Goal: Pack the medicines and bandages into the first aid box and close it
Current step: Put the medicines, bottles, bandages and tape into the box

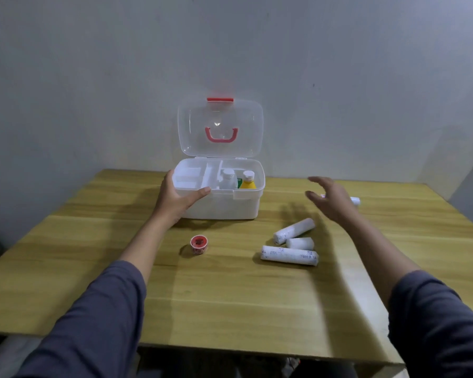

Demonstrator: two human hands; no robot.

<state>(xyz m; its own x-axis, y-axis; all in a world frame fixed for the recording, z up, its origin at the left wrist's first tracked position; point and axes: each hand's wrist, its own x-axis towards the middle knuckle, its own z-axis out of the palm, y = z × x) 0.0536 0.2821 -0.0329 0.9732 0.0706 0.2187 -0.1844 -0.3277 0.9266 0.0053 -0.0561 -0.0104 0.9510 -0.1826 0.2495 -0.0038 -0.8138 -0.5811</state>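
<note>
The white first aid box [230,207] stands at the back middle of the wooden table, its clear lid [220,126] upright with a red handle and latch. Inside on the right stand a white bottle [228,178] and a yellow bottle [248,181]; the left holds a white divided tray. My left hand [179,196] grips the box's front left corner. My right hand [332,199] hovers open to the right of the box, above a small white item [355,200] it partly hides. Three white bandage rolls [294,230] [300,243] [289,255] lie right of centre. A red tape roll [199,244] sits before the box.
A pale wall rises right behind the table [230,296]. The table's front edge runs near the bottom of the view, with dark floor beneath it. Bare wood lies between my two forearms.
</note>
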